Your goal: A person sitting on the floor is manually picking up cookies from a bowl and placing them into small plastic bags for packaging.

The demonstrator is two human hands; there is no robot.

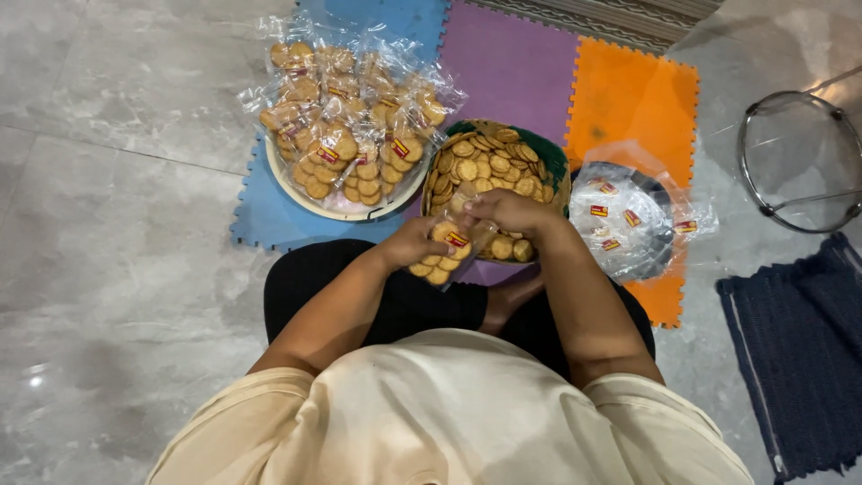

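Observation:
I sit on the floor with a small clear plastic bag (443, 253) of round golden biscuits held in front of me. My left hand (411, 242) grips the bag from the left. My right hand (510, 212) pinches its top, just above the small red and yellow label. Right behind my hands stands a woven basket (555, 164) full of loose biscuits (489, 162). A round white tray (285, 186) to its left carries several filled bags (350, 117).
A pile of unfilled clear bags (624, 220) with labels lies on a dark plate at the right. Blue, purple and orange foam mats (633, 99) cover the grey tiled floor. A round metal-framed stool (797, 162) and a dark blue rug (799, 350) are at the far right.

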